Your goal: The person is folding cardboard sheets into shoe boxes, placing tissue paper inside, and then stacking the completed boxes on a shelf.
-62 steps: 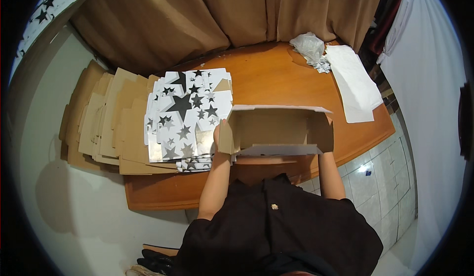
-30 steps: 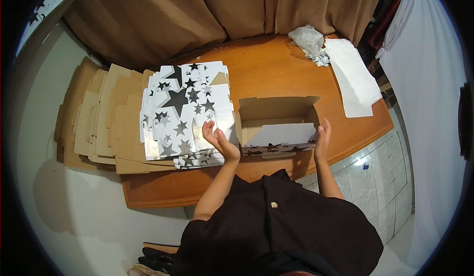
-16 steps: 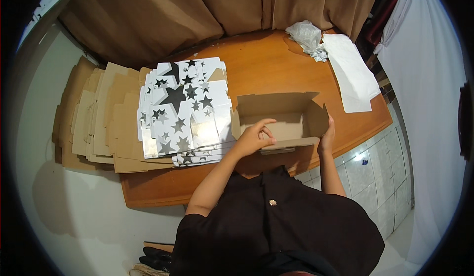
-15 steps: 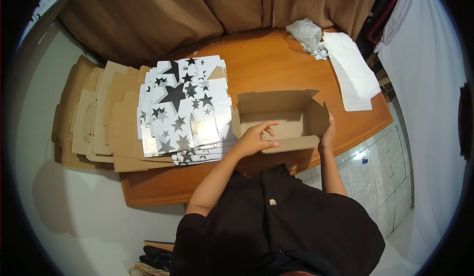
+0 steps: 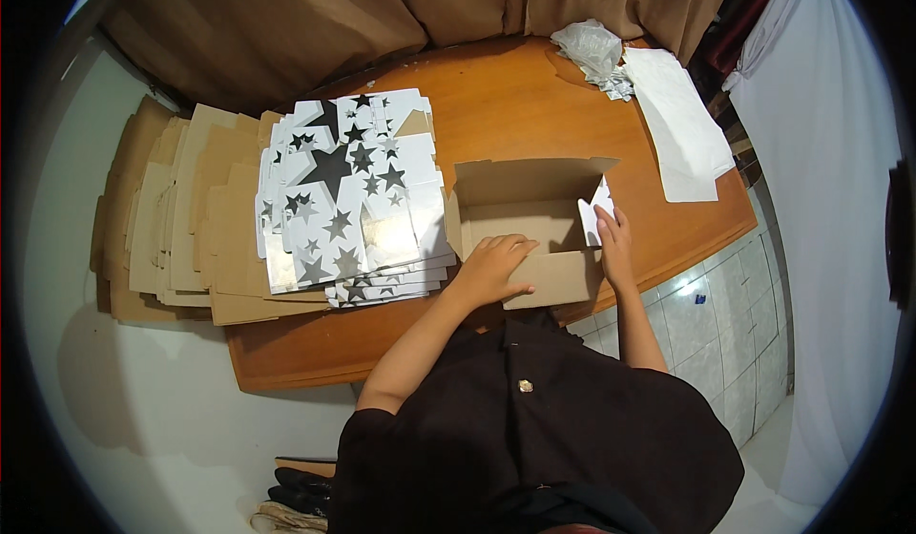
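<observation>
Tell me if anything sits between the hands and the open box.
Nothing visible does. The left hand already rests on the near wall of the box, and the right hand presses its right end flap. The star-printed stack lies beside the box, to its left.

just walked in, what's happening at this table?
A person is folding up a cardboard box on a wooden table. The left hand presses on the near flap, and the right hand holds the right end flap upright. A stack of flat star-printed box blanks lies beside it, left of the box.
</observation>
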Available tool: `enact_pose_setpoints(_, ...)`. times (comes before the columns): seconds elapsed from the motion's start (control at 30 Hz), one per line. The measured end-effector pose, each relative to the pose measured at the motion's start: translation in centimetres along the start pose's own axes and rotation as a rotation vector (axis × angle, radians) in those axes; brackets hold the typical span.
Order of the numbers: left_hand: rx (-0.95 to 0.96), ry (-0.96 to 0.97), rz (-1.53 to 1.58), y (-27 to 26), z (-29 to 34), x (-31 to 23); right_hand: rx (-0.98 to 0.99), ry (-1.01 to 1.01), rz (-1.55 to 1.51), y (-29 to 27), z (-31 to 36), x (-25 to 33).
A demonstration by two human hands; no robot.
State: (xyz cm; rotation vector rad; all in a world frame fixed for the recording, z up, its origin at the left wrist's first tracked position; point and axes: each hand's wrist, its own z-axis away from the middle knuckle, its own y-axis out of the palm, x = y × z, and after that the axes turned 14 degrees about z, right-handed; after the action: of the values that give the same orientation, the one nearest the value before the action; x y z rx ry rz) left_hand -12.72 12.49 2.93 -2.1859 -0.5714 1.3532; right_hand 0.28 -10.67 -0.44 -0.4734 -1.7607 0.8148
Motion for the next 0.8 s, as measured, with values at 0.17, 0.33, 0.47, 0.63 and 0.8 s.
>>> enact_pose_setpoints(0.17, -0.398, 0.331, -0.134, -4.0, 0.3, -3.1, -0.034, -0.058, 0.205, -0.5, 0.7, 1.9)
enact_pose_setpoints(0.33, -1.088, -0.069, -0.160, -6.2, 1.2, -0.4, -0.121, -0.035, 0.196, -0.8, 0.6, 3.0)
enact_pose_setpoints(0.47, -1.138, -0.334, 0.191, -6.0, 2.0, 1.6, -0.079, 0.007, 0.240, -0.9, 0.4, 2.8)
enact_pose_setpoints(0.63, -1.061, -0.192, 0.026, -6.1, 1.2, -0.2, -0.021, 0.047, 0.523, -2.7, 0.9, 6.4)
enact_pose_setpoints(0.8, -0.562, 0.109, -0.105, -5.3, -5.0, -3.4, -0.048, -0.007, 0.213, -1.4, 0.5, 3.5)
